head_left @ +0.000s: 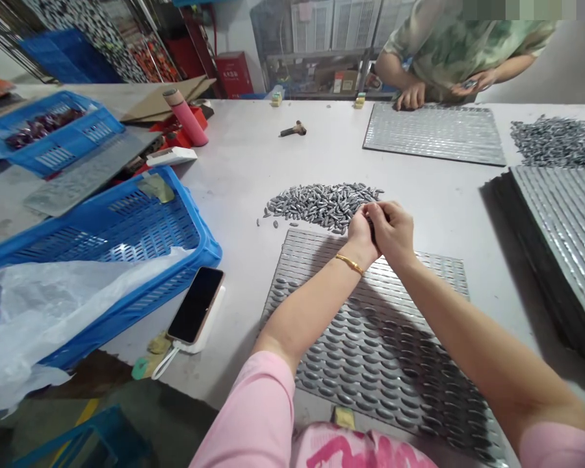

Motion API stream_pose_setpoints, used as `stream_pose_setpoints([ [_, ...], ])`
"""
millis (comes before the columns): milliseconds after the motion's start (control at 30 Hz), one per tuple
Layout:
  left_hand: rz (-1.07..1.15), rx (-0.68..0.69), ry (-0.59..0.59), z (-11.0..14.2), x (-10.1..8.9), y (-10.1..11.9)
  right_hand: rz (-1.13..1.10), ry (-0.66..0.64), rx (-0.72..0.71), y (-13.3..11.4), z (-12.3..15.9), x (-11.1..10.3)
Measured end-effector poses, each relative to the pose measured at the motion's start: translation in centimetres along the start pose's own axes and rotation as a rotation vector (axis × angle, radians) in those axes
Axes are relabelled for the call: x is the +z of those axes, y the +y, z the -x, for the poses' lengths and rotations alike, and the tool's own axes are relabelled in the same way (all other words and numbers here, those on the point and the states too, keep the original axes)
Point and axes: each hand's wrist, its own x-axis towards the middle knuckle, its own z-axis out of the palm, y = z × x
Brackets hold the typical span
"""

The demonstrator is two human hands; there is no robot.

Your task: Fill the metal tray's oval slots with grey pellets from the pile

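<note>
My left hand (362, 233) and my right hand (394, 229) are pressed together, fingers curled, at the right end of a pile of small grey oval pieces (322, 205). Whatever lies between the fingers is hidden. Beneath my forearms is a ridged grey board (316, 250) on the table. Its near part carries rows of larger dark oval pieces (365, 357), while thin parallel ridges show at its far side. A gold bracelet (350, 263) circles my left wrist.
A phone (196, 305) lies left of the board, beside a blue crate (195, 214) with plastic sheeting (68, 292). Stacked boards (560, 247) stand at right. Across the table, a co-worker's hands (412, 96) are over another board (433, 133). A hammer-like tool (293, 129) lies at the back.
</note>
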Motion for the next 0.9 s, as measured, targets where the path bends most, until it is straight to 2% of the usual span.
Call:
stream_pose_setpoints([
  [100, 0.037, -0.028, -0.043, 2.2, -1.2, -0.4, -0.048, 0.000, -0.044, -2.1, 1.8, -0.9],
  [267, -0.016, -0.083, 0.012, 6.2, -3.9, -0.5, -0.230, -0.120, 0.112, -4.3, 4.0, -4.6],
  [433, -0.200, -0.221, 0.047, 11.5, -8.3, 0.2, -0.350, -0.249, 0.339, -2.8, 7.7, -9.6],
  [533, -0.237, -0.270, 0.048, 14.7, -10.5, 0.3, -0.305, -0.324, 0.449, -1.2, 10.8, -11.4],
  [667, -0.306, -0.344, 0.085, 17.8, -12.4, -0.6, -0.233, -0.355, 0.551, 0.6, 14.1, -12.3],
  [767, -0.322, -0.402, 0.122, 18.9, -13.2, -1.7, -0.226, -0.389, 0.631, 1.6, 14.9, -12.2],
  [833, -0.324, -0.424, 0.119, 19.3, -13.5, -2.4, -0.156, -0.435, 0.599, 1.8, 14.8, -11.8],
  [900, -0.330, -0.427, 0.105, 19.4, -13.6, -2.9, -0.021, -0.483, 0.482, 1.9, 14.4, -11.2],
])
